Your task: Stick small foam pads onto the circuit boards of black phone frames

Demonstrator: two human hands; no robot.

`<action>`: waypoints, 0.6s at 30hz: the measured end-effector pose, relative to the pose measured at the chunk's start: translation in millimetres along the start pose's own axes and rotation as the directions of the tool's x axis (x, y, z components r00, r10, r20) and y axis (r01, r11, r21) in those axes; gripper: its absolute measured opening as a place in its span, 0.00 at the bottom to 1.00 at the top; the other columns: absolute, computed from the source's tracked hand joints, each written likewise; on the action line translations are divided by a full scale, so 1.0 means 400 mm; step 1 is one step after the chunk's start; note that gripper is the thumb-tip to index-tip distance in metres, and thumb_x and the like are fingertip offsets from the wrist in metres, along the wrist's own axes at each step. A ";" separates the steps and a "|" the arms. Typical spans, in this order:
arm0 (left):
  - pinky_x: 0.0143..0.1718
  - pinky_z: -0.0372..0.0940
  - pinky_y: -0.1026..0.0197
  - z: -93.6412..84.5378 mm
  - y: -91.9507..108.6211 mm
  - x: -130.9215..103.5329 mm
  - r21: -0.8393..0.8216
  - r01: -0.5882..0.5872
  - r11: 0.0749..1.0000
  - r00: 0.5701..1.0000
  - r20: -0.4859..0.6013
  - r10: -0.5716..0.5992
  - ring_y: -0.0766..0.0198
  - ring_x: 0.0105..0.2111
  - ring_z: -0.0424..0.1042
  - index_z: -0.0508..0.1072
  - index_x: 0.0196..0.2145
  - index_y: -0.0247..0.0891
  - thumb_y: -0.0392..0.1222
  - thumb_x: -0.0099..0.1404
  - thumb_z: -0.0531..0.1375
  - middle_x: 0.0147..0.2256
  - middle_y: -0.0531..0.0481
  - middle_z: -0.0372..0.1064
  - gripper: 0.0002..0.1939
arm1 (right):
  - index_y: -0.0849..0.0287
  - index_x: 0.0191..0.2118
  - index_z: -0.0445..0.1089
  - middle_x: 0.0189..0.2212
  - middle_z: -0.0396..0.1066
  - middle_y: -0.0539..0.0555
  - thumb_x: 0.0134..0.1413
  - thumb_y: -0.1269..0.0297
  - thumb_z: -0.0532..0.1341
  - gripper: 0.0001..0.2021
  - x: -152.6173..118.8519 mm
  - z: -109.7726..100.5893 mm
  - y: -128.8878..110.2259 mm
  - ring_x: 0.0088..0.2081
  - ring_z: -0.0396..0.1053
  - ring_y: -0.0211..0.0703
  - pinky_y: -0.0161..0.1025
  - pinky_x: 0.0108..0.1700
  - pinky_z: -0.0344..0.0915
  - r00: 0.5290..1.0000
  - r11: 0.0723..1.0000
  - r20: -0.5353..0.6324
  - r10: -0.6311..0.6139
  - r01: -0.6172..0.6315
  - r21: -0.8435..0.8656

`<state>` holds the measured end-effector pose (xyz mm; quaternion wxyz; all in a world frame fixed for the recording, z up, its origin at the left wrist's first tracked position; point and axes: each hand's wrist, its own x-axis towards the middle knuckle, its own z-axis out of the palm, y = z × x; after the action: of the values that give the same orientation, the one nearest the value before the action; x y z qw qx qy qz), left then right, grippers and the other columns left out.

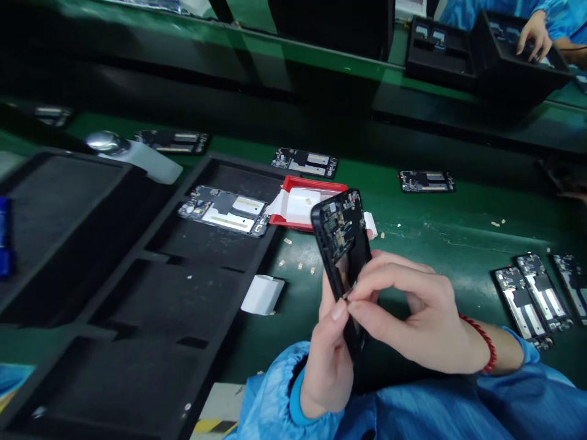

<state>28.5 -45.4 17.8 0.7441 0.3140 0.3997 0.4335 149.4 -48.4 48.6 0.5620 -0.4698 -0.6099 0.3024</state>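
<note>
1. Here, at the far left, we see a blue object [5, 235] by a deep black tray [68, 183].
2. Next comes a compartmented black tray [151, 373], with one circuit-bearing phone frame [224, 211] lying across its upper part; beyond the trays, a dark phone unit [195, 140] rests on the green surface [458, 232].
3. Just right of the compartmented tray we have a white block [262, 294], with small pale pieces [300, 266] scattered near it.
4. Farther up sits a red tray [288, 183] with white material inside, partly hidden behind what we hold.
5. Our left hand [328, 360] is wrapped around an opened phone [342, 226], keeping it tilted up above the surface, its circuitry exposed.
6. Our right hand [413, 311] is narrowed to a pinch at the phone's left edge, its fingertips meeting our left thumb; we cannot tell what, if anything, lies between them.
7. Past that hand, another unit [427, 181] lies alone.
8. At upper right, a co-worker's hand [535, 36] reaches into a black box [518, 76].
9. Lastly, below that, we find three more frames [523, 305] side by side.
</note>
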 end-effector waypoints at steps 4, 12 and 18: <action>0.73 0.49 0.51 0.001 0.027 -0.018 -0.083 0.027 0.996 1.000 0.017 -0.025 0.48 0.70 0.58 0.81 0.49 0.51 0.60 0.65 0.63 0.59 0.55 0.74 0.20 | 0.60 0.33 0.73 0.29 0.75 0.50 0.59 0.75 0.65 0.05 0.003 0.014 0.008 0.31 0.73 0.34 0.33 0.35 0.73 1.000 0.999 0.001 0.002 -0.002 0.046; 0.72 0.51 0.43 0.010 0.012 -0.019 -0.138 -0.026 0.990 0.999 0.029 0.030 0.45 0.70 0.58 0.79 0.54 0.52 0.57 0.65 0.63 0.59 0.54 0.74 0.21 | 0.60 0.35 0.72 0.30 0.74 0.51 0.60 0.76 0.63 0.05 -0.005 0.015 0.001 0.32 0.71 0.35 0.34 0.36 0.72 0.999 0.996 -0.013 0.037 -0.036 0.084; 0.73 0.48 0.40 -0.015 -0.014 -0.007 -0.222 0.013 0.975 0.999 0.048 -0.002 0.42 0.69 0.58 0.78 0.57 0.47 0.56 0.62 0.62 0.59 0.51 0.73 0.27 | 0.63 0.40 0.74 0.34 0.76 0.55 0.65 0.76 0.56 0.09 -0.004 0.003 -0.007 0.37 0.73 0.37 0.35 0.41 0.74 0.998 0.996 0.061 0.036 -0.041 0.074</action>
<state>24.6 -49.4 11.3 0.7854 0.2374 0.3323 0.4651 147.3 -50.6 50.4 0.5550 -0.4509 -0.6054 0.3495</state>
